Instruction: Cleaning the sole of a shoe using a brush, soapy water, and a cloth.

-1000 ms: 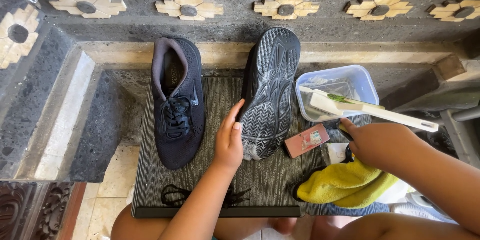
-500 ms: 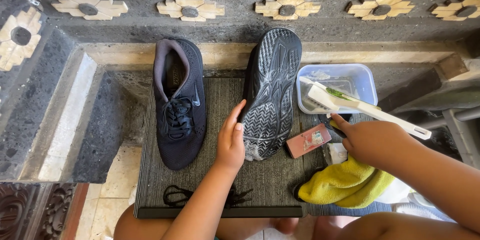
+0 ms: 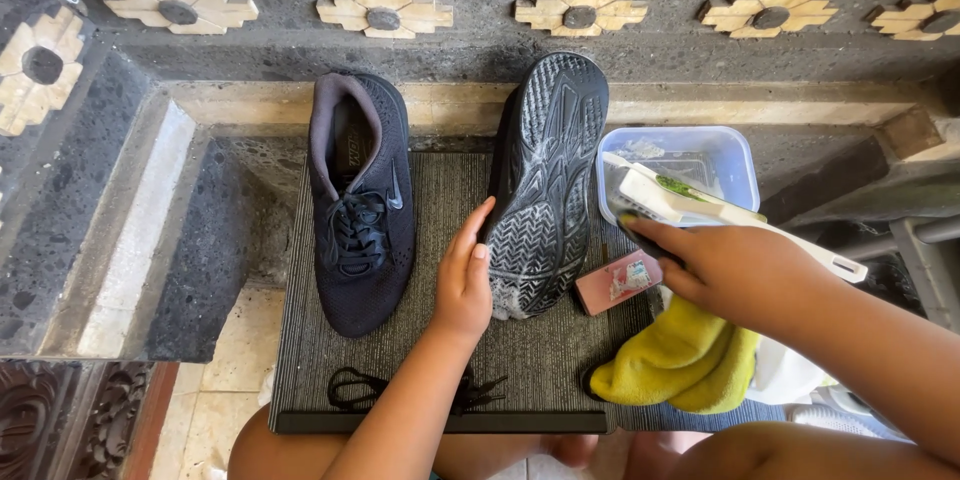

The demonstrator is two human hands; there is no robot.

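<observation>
While the upturned shoe [image 3: 545,185] lay sole-up on the grey mat [image 3: 300,340], the left hand [image 3: 464,280] rested flat against its inner edge near the bottom end, fingers straight and together, not clamped on anything. Long axis ran roughly away from the person, tilted a bit to the right at the far end, which leaned on the stone ledge [image 3: 700,100]. IMO it'd handle light w/ a stiff, grippy rubber sole and a softer knit upper, so best to grab it by the sides at mid-length.

Right hand [image 3: 735,275] was curled around a white brush [image 3: 720,215], closed on the handle, bristle end over the clear plastic tub [image 3: 735,155]. Just beside the shoe sat a small pink block [image 3: 618,282], prob soap, then a yellow cloth [image 3: 680,365]. Other shoe [image 3: 360,205] sat upright to the left, a loose black lace [image 3: 350,390] near the mat's front edge.
</observation>
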